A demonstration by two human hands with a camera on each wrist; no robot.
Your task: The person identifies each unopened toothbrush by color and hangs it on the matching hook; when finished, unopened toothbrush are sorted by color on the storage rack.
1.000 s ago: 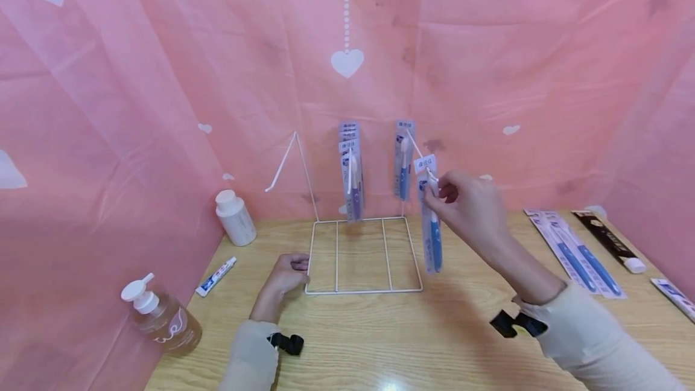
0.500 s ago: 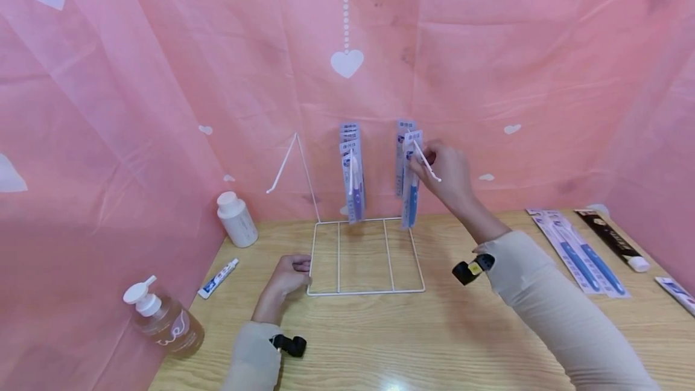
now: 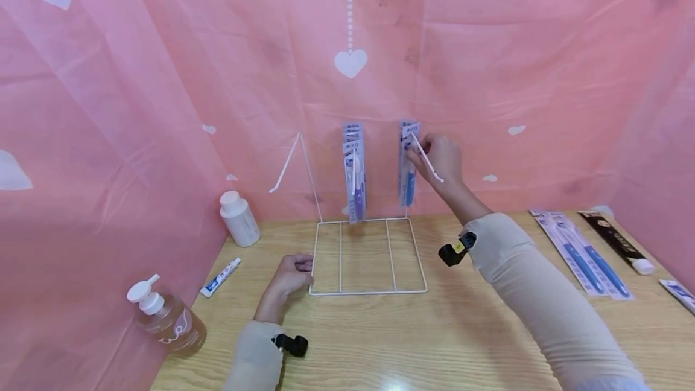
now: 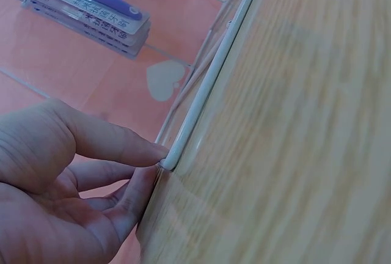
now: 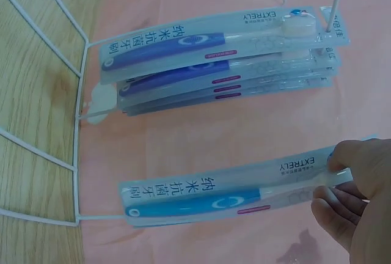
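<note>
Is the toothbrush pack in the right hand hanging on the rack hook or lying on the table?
Hanging: the toothbrush pack dangles upright at the hook, pinched by the right hand.

- The rack (image 3: 367,255) is made of thin white-coated wire, smooth and slightly glossy.
- The toothbrush pack (image 5: 232,194) is sealed in clear, shiny plastic film over a printed card.
- The table (image 3: 434,343) under the rack is finished in pale wood grain with a light sheen.
- The backdrop (image 3: 163,77) behind the rack is formed of thin pink sheet, creased and stained.
</note>
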